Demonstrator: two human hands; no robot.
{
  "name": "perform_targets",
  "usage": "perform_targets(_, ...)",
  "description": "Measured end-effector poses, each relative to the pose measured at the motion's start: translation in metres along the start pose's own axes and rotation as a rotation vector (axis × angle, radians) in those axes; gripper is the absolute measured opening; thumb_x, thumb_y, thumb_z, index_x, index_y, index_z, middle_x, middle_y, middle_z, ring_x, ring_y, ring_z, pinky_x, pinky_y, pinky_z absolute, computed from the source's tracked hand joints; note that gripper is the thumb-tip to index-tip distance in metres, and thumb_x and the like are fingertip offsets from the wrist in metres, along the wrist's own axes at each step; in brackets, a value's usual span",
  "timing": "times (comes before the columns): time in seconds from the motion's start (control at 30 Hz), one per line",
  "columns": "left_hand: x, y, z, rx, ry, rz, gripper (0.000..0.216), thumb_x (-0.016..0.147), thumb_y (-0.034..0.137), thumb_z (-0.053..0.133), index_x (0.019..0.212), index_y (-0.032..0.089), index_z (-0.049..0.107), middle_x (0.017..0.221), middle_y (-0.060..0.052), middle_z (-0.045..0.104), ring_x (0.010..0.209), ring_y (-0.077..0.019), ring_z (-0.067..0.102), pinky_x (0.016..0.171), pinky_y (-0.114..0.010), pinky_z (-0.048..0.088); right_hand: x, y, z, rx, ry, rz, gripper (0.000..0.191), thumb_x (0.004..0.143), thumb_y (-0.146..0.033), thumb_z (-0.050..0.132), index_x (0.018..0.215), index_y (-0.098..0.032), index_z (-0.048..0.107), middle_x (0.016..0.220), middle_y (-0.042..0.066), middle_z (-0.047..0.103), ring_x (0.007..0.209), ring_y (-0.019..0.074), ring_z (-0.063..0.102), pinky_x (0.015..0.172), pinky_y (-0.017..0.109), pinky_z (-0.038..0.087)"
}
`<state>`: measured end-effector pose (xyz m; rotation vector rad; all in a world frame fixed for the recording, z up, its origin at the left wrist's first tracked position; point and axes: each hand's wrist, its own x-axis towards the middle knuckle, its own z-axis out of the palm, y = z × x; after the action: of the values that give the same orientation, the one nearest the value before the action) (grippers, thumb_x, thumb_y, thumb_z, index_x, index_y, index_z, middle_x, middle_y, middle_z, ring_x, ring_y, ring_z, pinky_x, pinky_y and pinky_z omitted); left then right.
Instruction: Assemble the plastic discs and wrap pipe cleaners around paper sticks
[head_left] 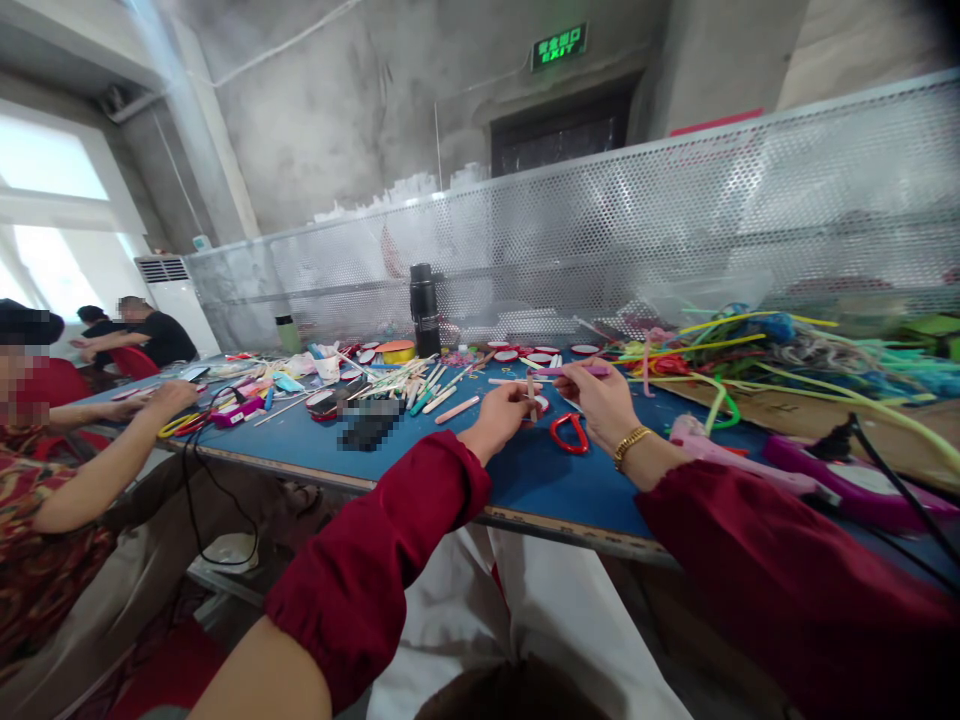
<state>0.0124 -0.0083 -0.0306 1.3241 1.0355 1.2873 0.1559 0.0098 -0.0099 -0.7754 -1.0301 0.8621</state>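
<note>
My left hand is closed in a pinch over the blue table. Between its fingertips stands a short, flat pinkish strip, held roughly upright. Close by on the right, my right hand has its fingers closed round a slim purple pen-like stick, whose left end lies near the top of the strip. Whether the two touch I cannot tell. Red-handled scissors lie between and below my hands, their blades partly hidden. A pale pink stick rests left of my left hand.
Several thin sticks and pens lie left of a black bottle. Coloured pipe cleaners heap up at right, near a pink glue gun and a purple power strip. A perforated metal screen stands behind. Another person's arm is at left.
</note>
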Motion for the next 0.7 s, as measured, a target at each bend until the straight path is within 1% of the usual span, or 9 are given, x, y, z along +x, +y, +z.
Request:
perform_targets(0.3, 0.0001, -0.0005, -0.0002, 0.014, -0.003, -0.002, 0.018, 0.088, 0.01, 0.063, 0.103, 0.017, 0.069, 0.087, -0.002, 0.07, 0.071, -0.0125, 0.063, 0.073, -0.027, 0.053, -0.0012, -0.0014, 0.001, 0.007, 0.023, 0.009, 0.018, 0.061, -0.029, 0.077, 0.067, -0.021, 0.061, 0.057, 0.001, 0.065, 0.054, 0.012, 0.059, 0.054, 0.024, 0.049)
perform_targets(0.5, 0.001, -0.0013, -0.0001, 0.012, -0.002, 0.002, 0.019, 0.086, 0.012, 0.066, 0.104, 0.017, 0.07, 0.087, -0.003, 0.071, 0.071, -0.0126, 0.063, 0.074, -0.027, 0.054, -0.0011, -0.0013, -0.0004, -0.021, 0.01, -0.005, 0.018, 0.062, -0.03, 0.076, 0.067, -0.021, 0.061, 0.058, 0.001, 0.065, 0.054, 0.0123, 0.058, 0.055, 0.026, 0.05)
perform_targets(0.7, 0.0021, -0.0021, -0.001, 0.0, -0.007, 0.012, 0.015, 0.085, 0.012, 0.068, 0.099, 0.016, 0.069, 0.086, -0.002, 0.07, 0.07, -0.0121, 0.063, 0.072, -0.027, 0.054, 0.002, 0.003, -0.0016, -0.056, 0.002, -0.027, 0.023, 0.065, -0.034, 0.078, 0.069, -0.021, 0.06, 0.059, 0.002, 0.065, 0.055, 0.0145, 0.06, 0.057, 0.029, 0.053)
